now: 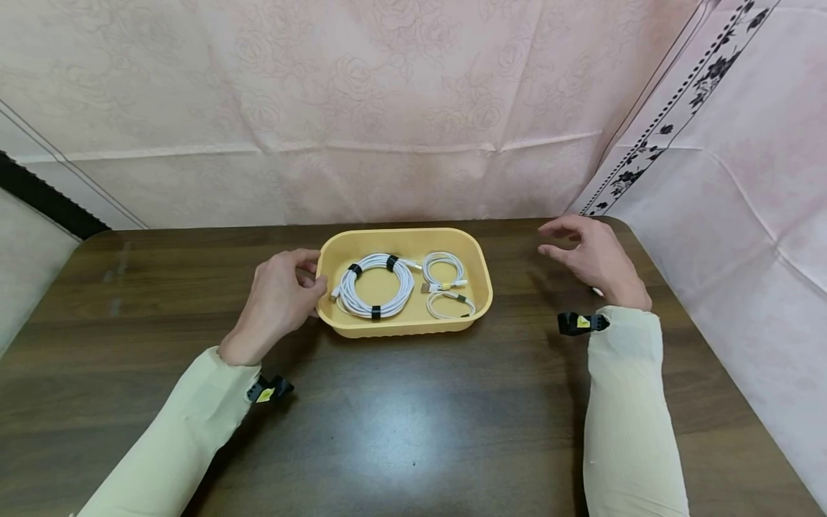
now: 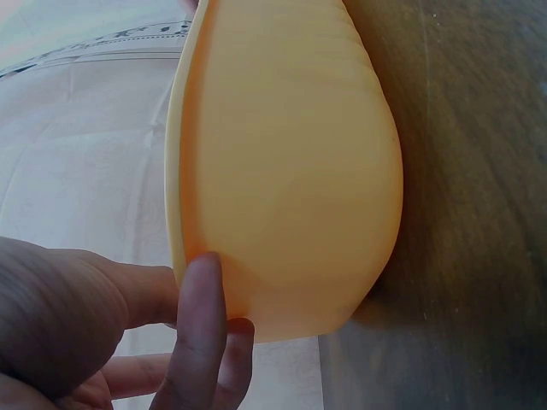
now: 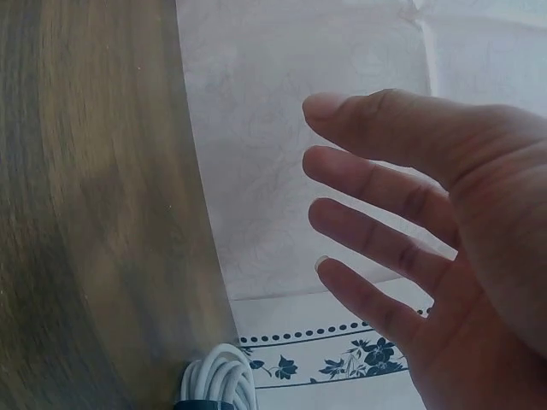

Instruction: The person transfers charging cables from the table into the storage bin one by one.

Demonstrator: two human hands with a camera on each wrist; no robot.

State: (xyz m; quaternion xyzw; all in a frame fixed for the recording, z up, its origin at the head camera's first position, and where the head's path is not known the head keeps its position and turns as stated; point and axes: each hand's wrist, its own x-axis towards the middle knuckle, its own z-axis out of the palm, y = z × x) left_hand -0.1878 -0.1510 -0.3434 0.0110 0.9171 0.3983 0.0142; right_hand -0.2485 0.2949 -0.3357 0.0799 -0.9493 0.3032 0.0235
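Note:
A yellow plastic tray (image 1: 403, 329) sits at the back middle of the table. In it lie a large coil of white cable (image 1: 349, 294) with black straps and two smaller coiled white cables, one at the back (image 1: 457, 264) and one in front (image 1: 439, 314). My left hand (image 1: 279, 298) pinches the tray's left rim; the left wrist view shows fingers against the outer wall (image 2: 291, 171). Apart from the tray, my right hand (image 1: 597, 258) hovers at the right with its fingers spread, holding nothing. A coiled white cable (image 3: 220, 376) shows near it, mostly hidden from the head view.
The brown wooden table (image 1: 388, 431) ends at the back against a pale floral cloth (image 1: 388, 108). Another cloth with a black flower border (image 1: 704, 86) hangs at the right edge. Each sleeve carries a black wrist device, one left (image 1: 270, 390), one right (image 1: 581, 323).

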